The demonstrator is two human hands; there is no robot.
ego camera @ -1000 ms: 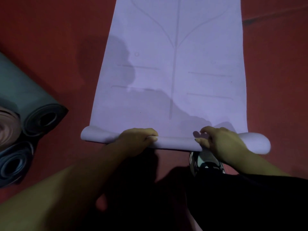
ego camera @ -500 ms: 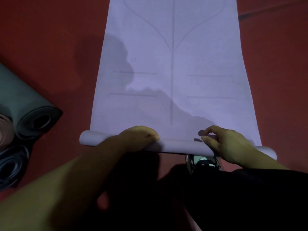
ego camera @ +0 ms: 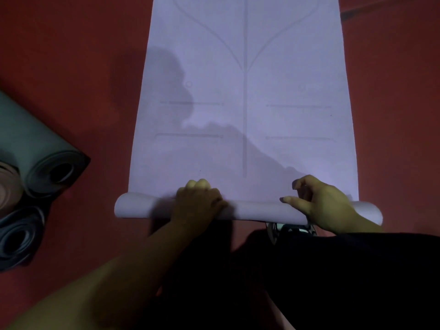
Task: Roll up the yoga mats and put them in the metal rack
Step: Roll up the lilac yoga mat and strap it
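**fig. lilac mat at an early turn of the roll: where it could go astray**

the red floor (ego camera: pixel 71 67) carries everything here. the lilac yoga mat (ego camera: pixel 285 67) lies flat on it and runs away from the person, with nearly all of its length unrolled. only its near end is turned up, into a slim roll (ego camera: pixel 257 210) lying across the frame. the right end of the roll sits slightly nearer the person than the left. if that skew is real and not the lens, each further turn would likely push one end outward into a cone.

at the left edge, three finished mats are piled well clear of the work: a green roll (ego camera: pixel 35 144), a dark blue roll (ego camera: pixel 19 236) and a sliver of pink roll (ego camera: pixel 6 186). the metal rack is not in sight.

the left hand (ego camera: pixel 198 201) is curled knuckles-up over the slim roll, gripping it. the right hand (ego camera: pixel 326 203) holds it too, fingers arched over the far side and thumb laid along the top. both hands sit inboard, so the ends are unsupported and may slacken.

a shoe (ego camera: pixel 290 228) shows just under the roll's near edge. whether it touches cannot be told, but it might snag the mat.
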